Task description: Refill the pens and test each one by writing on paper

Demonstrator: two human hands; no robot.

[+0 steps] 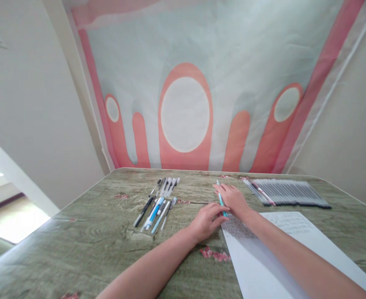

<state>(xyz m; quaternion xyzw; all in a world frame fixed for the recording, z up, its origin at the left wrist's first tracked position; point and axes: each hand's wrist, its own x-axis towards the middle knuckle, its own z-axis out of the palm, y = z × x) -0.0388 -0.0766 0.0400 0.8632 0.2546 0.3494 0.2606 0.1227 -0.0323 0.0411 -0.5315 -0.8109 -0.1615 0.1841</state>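
Both of my hands are at a light blue pen [221,200] near the upper left corner of a white sheet [270,257] with rows of writing. My left hand [206,222] has its thumb and fingers closed on the pen's near end. My right hand [232,199] holds the pen's upper part between thumb and fingers, its wrist above the sheet's top edge. The pen points away from me, tilted slightly left.
Left of my hands lie several pens [154,214], black, blue and white, with several clear-capped ones [169,187] behind. At the back right, a row of grey refills or pens [289,193] lies on the wood-patterned table [86,241]. A patterned sheet [186,160] hangs behind.
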